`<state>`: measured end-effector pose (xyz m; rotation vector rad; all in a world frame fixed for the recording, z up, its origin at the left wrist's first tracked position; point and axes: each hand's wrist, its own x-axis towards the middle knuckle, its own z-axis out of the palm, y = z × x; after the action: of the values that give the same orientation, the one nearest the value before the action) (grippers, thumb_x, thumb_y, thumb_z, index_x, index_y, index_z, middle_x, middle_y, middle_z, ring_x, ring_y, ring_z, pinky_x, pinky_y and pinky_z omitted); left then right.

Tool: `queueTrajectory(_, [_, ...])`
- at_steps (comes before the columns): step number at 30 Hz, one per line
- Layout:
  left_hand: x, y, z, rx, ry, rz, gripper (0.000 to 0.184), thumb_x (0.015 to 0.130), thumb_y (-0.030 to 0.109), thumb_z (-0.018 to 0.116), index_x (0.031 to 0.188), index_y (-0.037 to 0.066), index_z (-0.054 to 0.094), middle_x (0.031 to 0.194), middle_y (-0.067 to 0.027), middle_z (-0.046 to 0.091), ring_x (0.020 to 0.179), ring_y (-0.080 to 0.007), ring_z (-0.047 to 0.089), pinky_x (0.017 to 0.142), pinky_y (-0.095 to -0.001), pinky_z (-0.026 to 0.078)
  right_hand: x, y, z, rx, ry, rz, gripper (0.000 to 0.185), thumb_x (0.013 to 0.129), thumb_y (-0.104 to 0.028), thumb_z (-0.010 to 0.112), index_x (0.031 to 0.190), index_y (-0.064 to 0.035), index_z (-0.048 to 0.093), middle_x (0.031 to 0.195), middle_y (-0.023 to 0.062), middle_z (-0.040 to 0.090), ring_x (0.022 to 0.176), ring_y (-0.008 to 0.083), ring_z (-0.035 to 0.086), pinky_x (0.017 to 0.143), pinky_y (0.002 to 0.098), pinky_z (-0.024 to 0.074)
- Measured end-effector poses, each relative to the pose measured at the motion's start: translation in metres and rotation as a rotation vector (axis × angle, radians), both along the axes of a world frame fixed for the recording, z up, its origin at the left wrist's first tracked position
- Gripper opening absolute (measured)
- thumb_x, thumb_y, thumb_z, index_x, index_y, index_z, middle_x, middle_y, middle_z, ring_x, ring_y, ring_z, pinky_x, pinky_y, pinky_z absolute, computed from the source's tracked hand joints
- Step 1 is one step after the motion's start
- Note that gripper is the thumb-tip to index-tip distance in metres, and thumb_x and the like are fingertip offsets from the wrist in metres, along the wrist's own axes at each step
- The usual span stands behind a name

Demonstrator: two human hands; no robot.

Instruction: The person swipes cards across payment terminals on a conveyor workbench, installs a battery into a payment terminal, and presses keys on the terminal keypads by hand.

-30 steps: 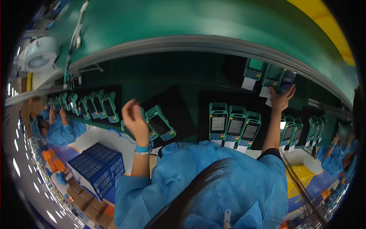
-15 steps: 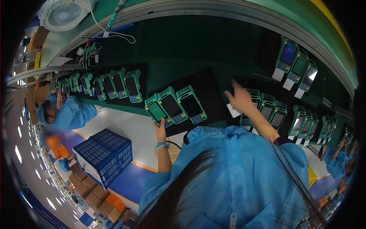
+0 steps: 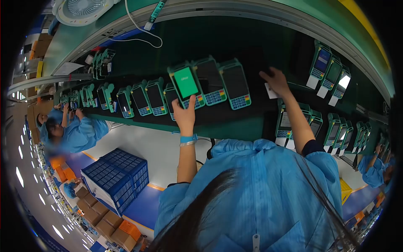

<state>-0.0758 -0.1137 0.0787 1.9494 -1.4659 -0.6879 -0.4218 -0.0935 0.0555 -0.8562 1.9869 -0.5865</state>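
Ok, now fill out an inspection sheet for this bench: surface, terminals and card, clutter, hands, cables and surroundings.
Surface: green bench with black mat under the nearest terminals.
Job's things: lit terminal with a green screen; middle terminal and right-hand terminal beside it, screens dark; white card.
Clutter: white sheet at the far left.
Left hand: grips the lit terminal's lower end.
Right hand: holds the white card, clear of the three terminals.
Cables: white cable curving loosely near the bench's far side.
Surroundings: fan at upper left, blue crate at lower left, co-workers in blue on both sides.
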Motion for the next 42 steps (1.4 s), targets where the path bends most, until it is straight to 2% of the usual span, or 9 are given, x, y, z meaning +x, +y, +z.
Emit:
queueTrajectory(6, [-0.023,-0.142,0.014,0.031,-0.018,-0.244,0.091,0.072,0.059,0.068,0.121,-0.013,0.043,0.108,-0.0303,0.058,0.102,-0.0427,0.057,0.085,-0.0450,0.048,-0.027,-0.067,0.018,-0.158,0.089,-0.129,0.069,0.080,-0.043,0.066,0.127,0.0052,0.048,0.111,0.0218,0.061,0.084,0.0239,0.066,0.067,0.0323,0.0523])
queueTrajectory(8, [-0.024,-0.186,0.011,0.111,-0.016,-0.293,0.093,0.072,0.060,0.067,0.121,-0.014,0.042,0.110,-0.0309,0.057,0.103,-0.0425,0.057,0.085,-0.0457,0.049,-0.026,-0.092,0.024,-0.123,0.116,-0.049,0.055,0.083,-0.037,0.064,0.118,0.0043,0.054,0.084,0.0121,0.064,0.071,0.0176,0.062,0.061,0.0305,0.0478])
queueTrajectory(14, [-0.014,-0.278,-0.014,0.110,-0.054,-0.306,0.090,0.074,0.057,0.068,0.123,-0.013,0.040,0.113,-0.0303,0.055,0.101,-0.0418,0.058,0.084,-0.0463,0.050,-0.004,-0.166,-0.003,-0.111,0.309,-0.170,0.056,0.087,-0.033,0.055,0.132,-0.0028,0.046,0.121,0.0211,0.057,0.106,0.0314,0.058,0.088,0.0375,0.0464])
queueTrajectory(21, [0.056,-0.343,0.012,0.126,0.028,-0.486,0.083,0.080,0.047,0.066,0.135,-0.003,0.031,0.129,-0.0306,0.042,0.116,-0.0440,0.047,0.087,-0.0530,0.048,0.149,-0.208,0.073,-0.154,0.588,0.050,0.062,0.085,-0.042,0.057,0.133,-0.0067,0.043,0.105,0.0178,0.062,0.100,0.0348,0.059,0.083,0.0424,0.0483])
queueTrajectory(24, [0.047,-0.352,0.022,-0.037,0.107,-0.454,0.093,0.077,0.053,0.067,0.141,0.001,0.025,0.140,-0.0279,0.028,0.129,-0.0437,0.031,0.097,-0.0561,0.039,0.180,-0.218,0.054,-0.076,0.439,0.083,0.062,0.084,-0.043,0.059,0.132,-0.0065,0.044,0.101,0.0158,0.063,0.096,0.0342,0.061,0.080,0.0425,0.0493])
queueTrajectory(26, [0.035,-0.369,0.014,-0.024,-0.074,-0.690,0.095,0.075,0.055,0.067,0.141,0.001,0.026,0.139,-0.0258,0.034,0.131,-0.0422,0.027,0.106,-0.0577,0.026,0.181,-0.219,0.024,-0.091,0.354,-0.031,0.063,0.083,-0.039,0.064,0.132,-0.0061,0.044,0.099,0.0161,0.064,0.095,0.0301,0.062,0.079,0.0398,0.0499])
queueTrajectory(27, [0.029,-0.378,-0.003,0.094,-0.082,-0.673,0.108,0.067,0.065,0.067,0.144,0.005,0.023,0.145,-0.0279,0.022,0.136,-0.0441,0.017,0.109,-0.0595,0.014,0.179,-0.219,0.021,-0.090,0.353,-0.030,0.063,0.083,-0.039,0.064,0.132,-0.0061,0.044,0.099,0.0161,0.064,0.095,0.0301,0.062,0.079,0.0398,0.0499])
queueTrajectory(32, [-0.003,-0.332,0.034,0.293,-0.287,-0.620,0.124,0.055,0.076,0.066,0.147,0.010,0.015,0.148,-0.0300,0.003,0.135,-0.0518,-0.003,0.106,-0.0646,0.004,0.164,-0.207,0.022,-0.300,-0.064,-0.079,0.057,0.081,-0.029,0.067,0.129,-0.0038,0.049,0.100,0.0145,0.065,0.089,0.0242,0.064,0.077,0.0350,0.0499])
queueTrajectory(42, [-0.017,-0.335,0.032,0.446,-0.196,-0.531,0.120,0.058,0.062,0.071,0.147,0.007,0.013,0.148,-0.0310,-0.007,0.132,-0.0512,-0.023,0.103,-0.0669,-0.008,0.165,-0.205,0.027,-0.248,0.019,-0.092,0.034,0.084,-0.021,0.064,0.111,-0.0008,0.058,0.096,0.0114,0.064,0.083,0.0179,0.060,0.075,0.0325,0.0479])
